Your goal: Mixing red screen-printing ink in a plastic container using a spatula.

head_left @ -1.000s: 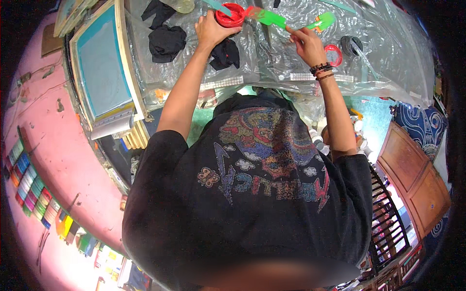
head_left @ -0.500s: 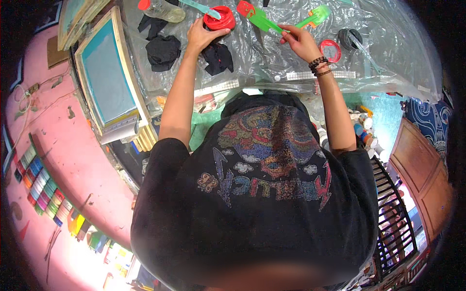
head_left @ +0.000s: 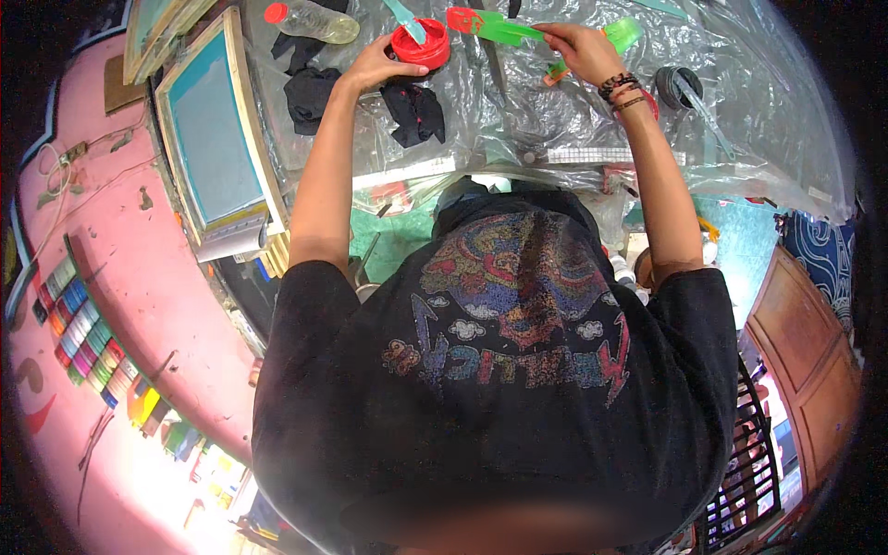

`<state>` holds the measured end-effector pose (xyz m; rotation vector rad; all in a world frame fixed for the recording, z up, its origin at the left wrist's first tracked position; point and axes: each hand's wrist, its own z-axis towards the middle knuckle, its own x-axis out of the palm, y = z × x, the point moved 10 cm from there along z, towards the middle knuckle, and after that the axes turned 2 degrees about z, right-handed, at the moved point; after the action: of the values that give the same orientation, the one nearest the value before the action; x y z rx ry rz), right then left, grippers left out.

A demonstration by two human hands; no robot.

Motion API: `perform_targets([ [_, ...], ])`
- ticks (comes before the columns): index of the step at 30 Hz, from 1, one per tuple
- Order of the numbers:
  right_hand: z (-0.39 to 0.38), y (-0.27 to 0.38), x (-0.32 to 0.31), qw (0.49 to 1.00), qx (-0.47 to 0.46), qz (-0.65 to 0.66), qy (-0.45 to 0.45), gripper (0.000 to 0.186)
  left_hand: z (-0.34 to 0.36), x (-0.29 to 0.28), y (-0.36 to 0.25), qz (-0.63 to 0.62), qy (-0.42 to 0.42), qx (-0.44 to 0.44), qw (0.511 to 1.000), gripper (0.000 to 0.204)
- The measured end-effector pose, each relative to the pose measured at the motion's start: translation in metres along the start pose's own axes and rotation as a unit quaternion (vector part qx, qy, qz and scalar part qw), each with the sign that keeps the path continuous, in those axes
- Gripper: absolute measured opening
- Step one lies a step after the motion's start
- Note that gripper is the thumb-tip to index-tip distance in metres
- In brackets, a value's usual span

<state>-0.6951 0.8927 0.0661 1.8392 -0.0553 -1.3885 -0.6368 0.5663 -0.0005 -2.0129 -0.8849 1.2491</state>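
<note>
My left hand (head_left: 381,63) is closed around the side of an open red jar (head_left: 427,55) with red inside. A pale blue spatula (head_left: 403,17) stands tilted in the jar. To its right, my right hand (head_left: 588,55) grips a green spatula (head_left: 507,31) by its handle end. The green spatula points left, and red paint (head_left: 464,20) covers its far tip, which is apart from the jar's rim. Another green spatula (head_left: 625,33) lies partly behind my right hand. Below the jar is a crumpled black cloth (head_left: 413,113).
Clear plastic sheeting (head_left: 518,102) covers the table. A bottle with a red cap (head_left: 319,22) and another black cloth (head_left: 313,97) lie left. At right are a black jar (head_left: 678,87) with a spatula across it and a red lid (head_left: 653,104). A framed screen (head_left: 208,134) leans beside the table.
The green spatula has swung to a more level angle, with my right hand higher and farther right. My left hand still holds the red jar. The whole view has shifted slightly.
</note>
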Motion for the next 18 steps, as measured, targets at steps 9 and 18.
perform_targets([
  [9, -0.011, 0.029, -0.014, 0.994, -0.071, -0.068, -0.049, 0.029, -0.001, 0.002, -0.002, 0.036, -0.002, -0.026, 0.999, 0.101],
  [18, -0.026, 0.057, -0.023, 0.993, -0.062, -0.087, -0.042, 0.029, 0.0, 0.0, -0.001, 0.09, -0.046, 0.047, 0.994, 0.1],
])
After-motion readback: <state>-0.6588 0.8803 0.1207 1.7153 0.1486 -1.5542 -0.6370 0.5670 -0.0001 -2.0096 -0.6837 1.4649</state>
